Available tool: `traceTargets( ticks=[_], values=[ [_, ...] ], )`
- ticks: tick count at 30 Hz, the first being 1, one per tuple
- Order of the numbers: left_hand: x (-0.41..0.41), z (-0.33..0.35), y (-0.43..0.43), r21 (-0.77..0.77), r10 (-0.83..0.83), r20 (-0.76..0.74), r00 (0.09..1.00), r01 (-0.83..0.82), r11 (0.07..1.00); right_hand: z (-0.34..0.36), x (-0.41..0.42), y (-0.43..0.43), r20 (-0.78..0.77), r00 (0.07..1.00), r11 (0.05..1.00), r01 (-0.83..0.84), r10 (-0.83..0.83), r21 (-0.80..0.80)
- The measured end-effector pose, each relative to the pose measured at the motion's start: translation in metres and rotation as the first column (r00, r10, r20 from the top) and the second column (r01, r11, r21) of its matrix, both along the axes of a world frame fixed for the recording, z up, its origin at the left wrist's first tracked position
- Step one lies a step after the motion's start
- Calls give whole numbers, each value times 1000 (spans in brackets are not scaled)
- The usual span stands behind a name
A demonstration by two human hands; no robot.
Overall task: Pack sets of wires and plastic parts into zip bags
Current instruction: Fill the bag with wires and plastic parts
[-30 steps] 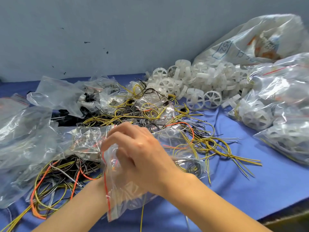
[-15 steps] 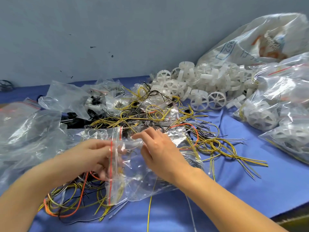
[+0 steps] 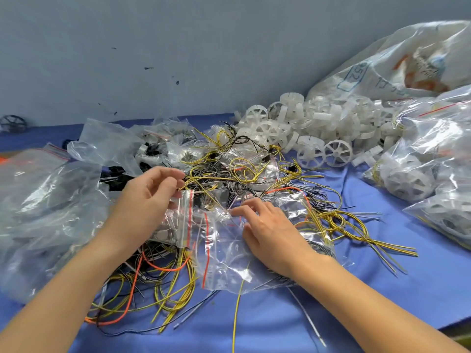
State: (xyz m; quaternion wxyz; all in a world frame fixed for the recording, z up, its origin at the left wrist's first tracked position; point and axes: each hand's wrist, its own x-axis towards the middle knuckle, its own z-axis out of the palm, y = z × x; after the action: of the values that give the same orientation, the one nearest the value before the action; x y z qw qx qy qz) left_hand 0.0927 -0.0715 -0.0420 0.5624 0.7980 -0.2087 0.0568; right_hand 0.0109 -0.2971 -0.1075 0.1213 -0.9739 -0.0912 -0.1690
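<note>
My left hand [image 3: 145, 200] pinches a small clear zip bag [image 3: 182, 220] with a red seal strip and holds it just above the wire tangle. My right hand [image 3: 270, 233] lies on a second, larger clear zip bag [image 3: 226, 261], with its fingertips gripping the top edge. That bag rests flat on the blue cloth [image 3: 382, 289]. Loose yellow, black and orange wires [image 3: 242, 171] spread behind and between both hands. More wires [image 3: 163, 281] lie under my left wrist. A pile of white plastic wheels [image 3: 318, 128] sits at the back right.
Filled zip bags [image 3: 433, 161] crowd the right side, under a large printed plastic sack [image 3: 395, 59]. Crumpled clear bags [image 3: 38, 212] heap on the left. A grey wall [image 3: 178, 47] stands behind. The table's front edge [image 3: 458, 329] shows at the lower right.
The hands have parted: my left hand pulled the small bag up and to the left, while the right hand stayed on the larger bag, which now lies flat.
</note>
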Motion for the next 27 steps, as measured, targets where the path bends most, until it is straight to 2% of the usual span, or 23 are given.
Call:
traceTargets(
  ticks=[3,5,9,13,16,22,27],
  values=[
    [1,-8,-5,193,6,126,992,-30,981,0,-1,-2,8,1000,998,-19,18,58],
    [0,-14,-8,307,-39,200,979,-25,951,5,1,-2,29,999,976,-34,29,216],
    [1,-22,-12,446,-121,242,963,0,895,34,11,-9,65,997,810,4,-52,587],
    [4,-27,-9,475,-138,237,962,9,880,65,19,-35,53,981,646,80,-184,759],
    [4,-29,-7,487,-150,229,962,20,873,71,22,-52,27,963,578,139,-269,804],
    [1,-29,-8,489,-154,217,964,30,872,76,26,-67,16,949,529,163,-316,833],
    [0,-30,-7,502,-165,236,958,25,865,76,25,-73,28,943,527,160,-331,834]
  ],
)
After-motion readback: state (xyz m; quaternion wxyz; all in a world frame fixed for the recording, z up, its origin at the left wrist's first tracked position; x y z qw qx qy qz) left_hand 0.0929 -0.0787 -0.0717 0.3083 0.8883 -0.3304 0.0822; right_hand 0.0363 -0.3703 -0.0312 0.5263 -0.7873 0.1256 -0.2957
